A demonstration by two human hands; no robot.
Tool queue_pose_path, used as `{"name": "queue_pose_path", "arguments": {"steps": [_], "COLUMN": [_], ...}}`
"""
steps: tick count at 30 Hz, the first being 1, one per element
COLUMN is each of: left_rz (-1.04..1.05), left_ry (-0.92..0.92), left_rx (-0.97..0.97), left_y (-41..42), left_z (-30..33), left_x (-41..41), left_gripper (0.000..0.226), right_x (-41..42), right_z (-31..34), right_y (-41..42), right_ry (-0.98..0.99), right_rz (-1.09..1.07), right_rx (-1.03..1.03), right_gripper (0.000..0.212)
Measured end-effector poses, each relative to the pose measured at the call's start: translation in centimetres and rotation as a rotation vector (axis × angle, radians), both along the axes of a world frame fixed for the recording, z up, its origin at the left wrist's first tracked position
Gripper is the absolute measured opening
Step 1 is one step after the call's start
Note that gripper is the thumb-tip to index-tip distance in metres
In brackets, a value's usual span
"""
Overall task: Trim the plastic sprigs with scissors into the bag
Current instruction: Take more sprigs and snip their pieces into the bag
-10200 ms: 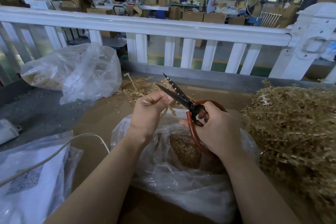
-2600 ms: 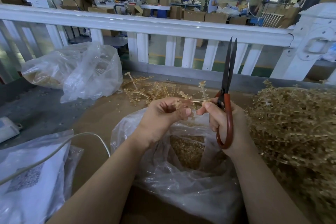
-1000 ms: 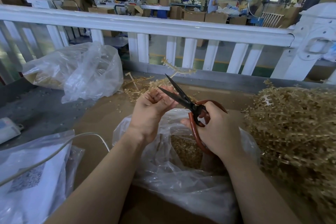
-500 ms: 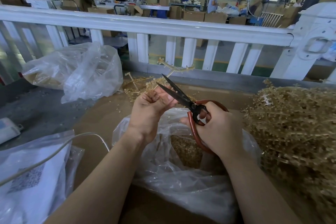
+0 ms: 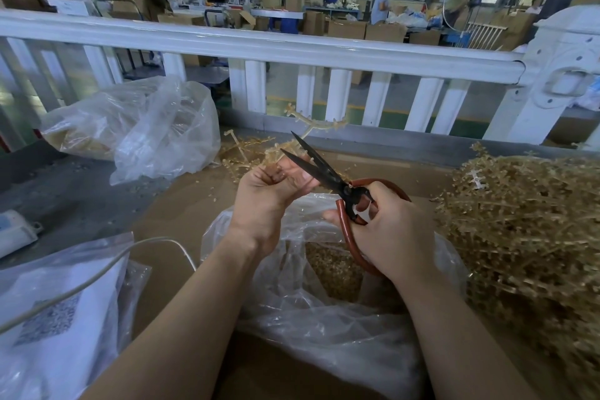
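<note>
The sprig (image 5: 310, 127) sticks up from my left hand (image 5: 276, 187), pinched in curled fingers above the open bag (image 5: 324, 286) of trimmings. My right hand (image 5: 386, 230) grips the red handles of the scissors (image 5: 324, 170), blades parted around the stem beside my fingertips. A careless snip could nick a finger, or pieces could fly past the bag's mouth. A big pile of uncut sprigs (image 5: 526, 221) lies right on the brown table (image 5: 181, 204); beyond the white railing (image 5: 292, 49) is a workshop.
</note>
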State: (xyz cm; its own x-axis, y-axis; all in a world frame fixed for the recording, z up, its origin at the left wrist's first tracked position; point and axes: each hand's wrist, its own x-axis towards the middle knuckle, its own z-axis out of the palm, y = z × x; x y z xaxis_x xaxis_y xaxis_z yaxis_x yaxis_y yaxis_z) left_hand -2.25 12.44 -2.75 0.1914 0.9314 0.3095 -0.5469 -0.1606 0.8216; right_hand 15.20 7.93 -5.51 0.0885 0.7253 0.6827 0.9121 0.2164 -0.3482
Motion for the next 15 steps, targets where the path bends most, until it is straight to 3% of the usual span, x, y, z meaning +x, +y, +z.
{"name": "queue_pose_path", "arguments": {"steps": [15], "left_rz": [-0.048], "left_ry": [0.015], "left_rx": [-0.007], "left_y": [0.03], "left_z": [-0.13], "left_x": [0.19], "left_gripper": [0.011], "right_x": [0.02], "right_z": [0.37], "right_y": [-0.35], "right_ry": [0.048], "right_rz": [0.042], "right_rx": [-0.035], "right_gripper": [0.057]}}
